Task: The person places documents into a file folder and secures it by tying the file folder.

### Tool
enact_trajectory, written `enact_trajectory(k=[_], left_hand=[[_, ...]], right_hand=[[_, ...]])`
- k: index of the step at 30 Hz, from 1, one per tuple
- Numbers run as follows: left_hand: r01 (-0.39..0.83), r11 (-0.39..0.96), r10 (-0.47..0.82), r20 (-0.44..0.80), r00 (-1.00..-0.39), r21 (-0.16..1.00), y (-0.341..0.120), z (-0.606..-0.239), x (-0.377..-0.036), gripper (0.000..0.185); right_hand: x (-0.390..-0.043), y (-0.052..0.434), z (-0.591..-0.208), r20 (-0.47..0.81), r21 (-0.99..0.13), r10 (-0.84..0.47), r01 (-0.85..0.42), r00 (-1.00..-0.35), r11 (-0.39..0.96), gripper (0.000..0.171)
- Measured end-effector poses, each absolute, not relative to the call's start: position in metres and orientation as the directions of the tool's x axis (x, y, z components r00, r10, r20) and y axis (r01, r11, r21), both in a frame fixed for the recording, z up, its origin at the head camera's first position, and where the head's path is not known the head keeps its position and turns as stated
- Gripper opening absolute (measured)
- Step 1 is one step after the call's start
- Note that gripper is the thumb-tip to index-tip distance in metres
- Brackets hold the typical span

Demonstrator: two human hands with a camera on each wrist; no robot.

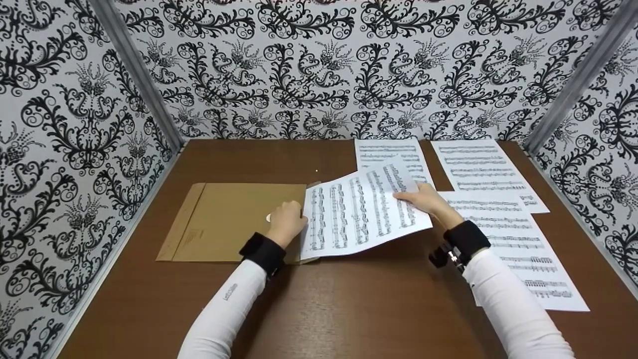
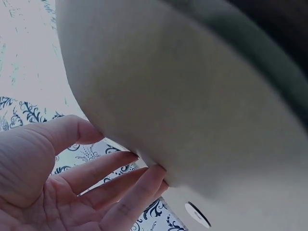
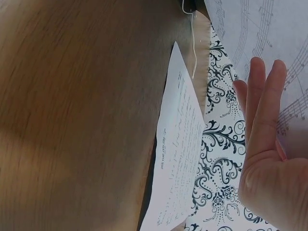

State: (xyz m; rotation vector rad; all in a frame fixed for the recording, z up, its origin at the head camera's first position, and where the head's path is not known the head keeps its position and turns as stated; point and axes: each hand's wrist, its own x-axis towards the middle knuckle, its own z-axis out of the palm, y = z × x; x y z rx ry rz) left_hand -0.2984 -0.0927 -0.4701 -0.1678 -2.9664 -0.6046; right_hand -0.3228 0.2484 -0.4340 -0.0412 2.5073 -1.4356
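Paper music sheet (image 1: 361, 212) (long axis left-right) tilts toward envelope (image 1: 224, 219).

Envelope (image 1: 234, 222) mouth hidden behind music sheet (image 1: 361, 209)

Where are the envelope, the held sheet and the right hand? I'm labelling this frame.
envelope (image 1: 219, 219), head view, bare middle of its face.
held sheet (image 1: 359, 214), head view, centre of the page.
right hand (image 1: 423, 198), head view, back of the hand.

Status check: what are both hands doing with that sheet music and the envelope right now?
Right hand holds sheet of music at its far edge. Left hand on brown envelope, at its mouth. Three more sheets lie right; nothing blocking.
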Motion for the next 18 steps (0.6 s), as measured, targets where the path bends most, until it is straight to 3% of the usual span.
enact_trajectory(k=[7,18], left_hand=[[0.159,0.927,0.111,0.155,-0.982,0.339,-0.0889,-0.4723,-0.2970,0.014],[0.132,0.945,0.100,0.121,-0.988,0.299,-0.0887,-0.4738,-0.3012,0.034]], right_hand=[[-0.3217,0.2482,-0.4347,-0.199,-0.867,-0.143,0.106,-0.969,0.488,0.050],[-0.3182,0.2487,-0.4340,-0.222,-0.901,-0.246,0.103,-0.943,0.422,0.049]])
